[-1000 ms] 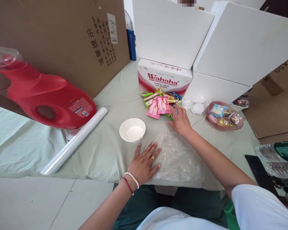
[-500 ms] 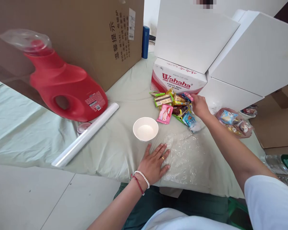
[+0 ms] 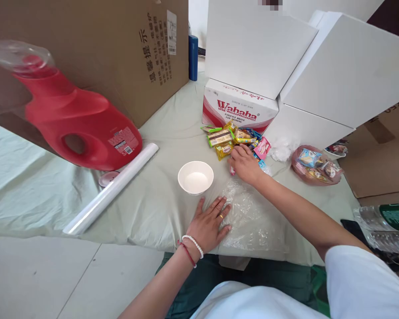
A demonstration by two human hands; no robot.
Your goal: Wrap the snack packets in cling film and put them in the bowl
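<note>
My left hand [image 3: 209, 223] lies flat on the cloth with its fingers spread, overlapping the edge of a clear plastic sheet [image 3: 252, 221]. Just beyond its fingertips stands a white bowl [image 3: 195, 178] with nothing in it. At the near side of a snack pile, my right hand [image 3: 245, 165] is curled over a pink snack packet [image 3: 232, 170]; only a small edge of that packet shows below the fingers. Another pink packet [image 3: 262, 148] rests right of the hand. Yellow and green wrapped snacks [image 3: 221, 138] lie behind it.
A white and red water carton [image 3: 239, 108] and white boxes [image 3: 315, 66] stand behind the pile. To the left are a red jug [image 3: 83, 119] and a white roll [image 3: 113, 190]. A pink bowl of snacks [image 3: 315, 166] and plastic bottles [image 3: 385, 217] are at right.
My right hand has come nearer and left from the back of the pile. The pink packet it held there now lies at the pile's right; the front pink packet has shifted under my hand.
</note>
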